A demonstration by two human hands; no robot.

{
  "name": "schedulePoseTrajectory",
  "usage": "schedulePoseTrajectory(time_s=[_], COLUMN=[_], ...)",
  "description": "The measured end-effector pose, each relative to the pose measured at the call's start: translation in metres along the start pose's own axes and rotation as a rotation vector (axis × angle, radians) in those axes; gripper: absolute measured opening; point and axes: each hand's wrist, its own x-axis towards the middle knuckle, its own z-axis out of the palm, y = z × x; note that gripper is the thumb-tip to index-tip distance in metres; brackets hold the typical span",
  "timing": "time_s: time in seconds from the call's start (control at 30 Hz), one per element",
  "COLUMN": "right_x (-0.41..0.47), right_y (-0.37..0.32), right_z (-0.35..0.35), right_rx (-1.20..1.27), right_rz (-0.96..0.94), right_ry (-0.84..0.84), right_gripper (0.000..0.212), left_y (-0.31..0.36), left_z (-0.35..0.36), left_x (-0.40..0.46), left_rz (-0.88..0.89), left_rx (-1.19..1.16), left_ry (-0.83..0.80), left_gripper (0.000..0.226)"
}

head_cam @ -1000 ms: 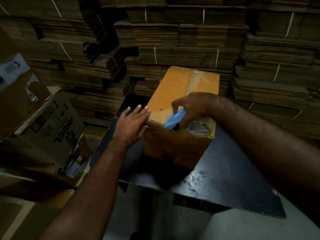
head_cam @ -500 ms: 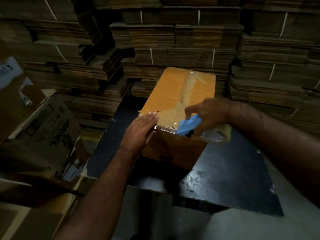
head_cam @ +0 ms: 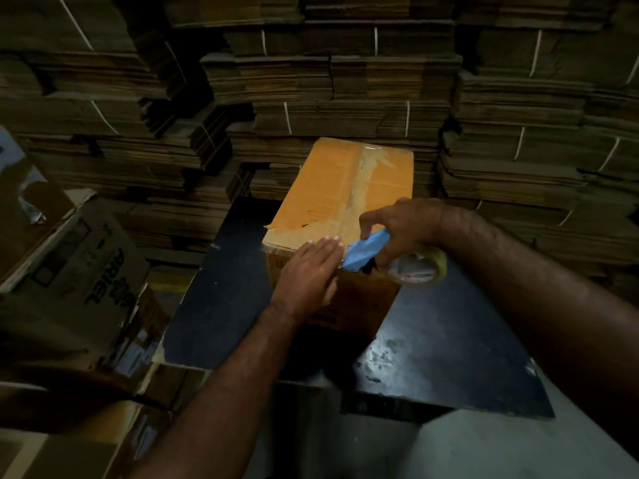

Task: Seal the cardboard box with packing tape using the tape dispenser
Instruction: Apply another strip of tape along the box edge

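Note:
A brown cardboard box (head_cam: 332,188) stands on a dark table (head_cam: 449,347), its top flaps closed with clear tape running along the centre seam. My right hand (head_cam: 404,226) grips a blue tape dispenser (head_cam: 366,252) with a clear tape roll (head_cam: 418,267), held at the box's near top edge by the seam. My left hand (head_cam: 307,274) lies flat, fingers together, pressed on the near top edge and front face of the box, its fingertips just left of the dispenser's blue head.
Tall stacks of flattened, strapped cardboard (head_cam: 345,81) fill the wall behind the table. Printed cartons (head_cam: 79,271) are piled at the left, close to the table's edge. A pale floor (head_cam: 484,451) shows beyond the table's near corner.
My left hand slid right along the box's near edge, from the left corner to the seam beside the dispenser. My right hand with the dispenser has shifted only slightly at the near edge.

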Motion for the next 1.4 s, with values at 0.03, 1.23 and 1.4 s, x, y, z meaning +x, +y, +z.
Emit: schedulePoseTrajectory(time_s=[0.03,1.23,1.4], right_x=[0.0,-0.072,-0.072], right_y=[0.001,0.082,0.083], right_z=[0.001,0.082,0.088], right_rx=[0.0,0.054,0.073], right_rz=[-0.003,0.058,0.053], right_ry=[0.012,0.18,0.212], right_gripper=[0.054,0.054,0.055], left_y=[-0.001,0.077,0.102], left_z=[0.001,-0.018,-0.004], left_x=[-0.001,0.016,0.03], left_rz=[-0.001,-0.066,0.043], left_rx=[0.008,-0.006,-0.09], left_ry=[-0.004,-0.115,-0.169], left_gripper=[0.071,0.079,0.083])
